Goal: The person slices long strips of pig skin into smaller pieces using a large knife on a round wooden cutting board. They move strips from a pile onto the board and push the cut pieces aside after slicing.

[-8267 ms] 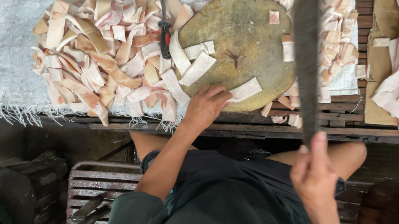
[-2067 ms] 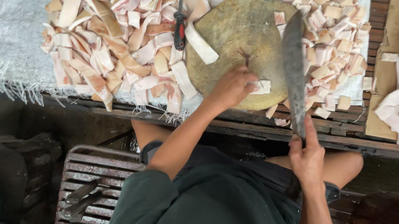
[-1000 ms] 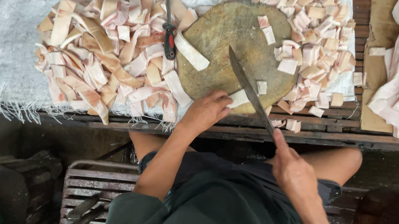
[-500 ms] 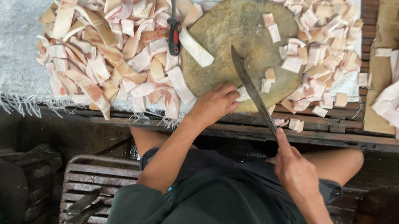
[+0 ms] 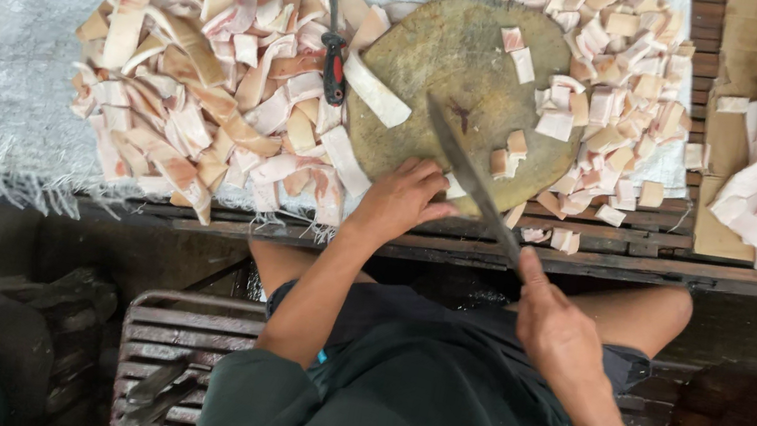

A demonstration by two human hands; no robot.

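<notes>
1. Your right hand (image 5: pixel 555 324) is clenched around the handle of the cleaver (image 5: pixel 470 179); the handle itself is hidden inside your grip, and only the long dark blade shows, slanting toward 11 o'clock over the chopping block (image 5: pixel 465 85).
2. Your left hand (image 5: pixel 401 198) presses down on a pale meat piece (image 5: pixel 454 188) at the block's 6 o'clock edge; your fingers cover most of it, so you cannot make out its full shape.
3. The block is round, worn wood, scarred and yellow-green.
4. At its 9 o'clock lies a heap of long pink-and-white meat strips (image 5: pixel 205 94); at 3 o'clock, small cut cubes (image 5: pixel 619 99). Both rest on a white woven sheet (image 5: pixel 5 12) with a frayed edge, spread over the slatted desk (image 5: pixel 656 249).
5. A second knife with a red handle (image 5: pixel 333 64) lies among the strips, its tip cut off at the top.
6. Compared with half a second ago, the blade sits at nearly the same slant and your left hand remains at the block's near edge.
</notes>
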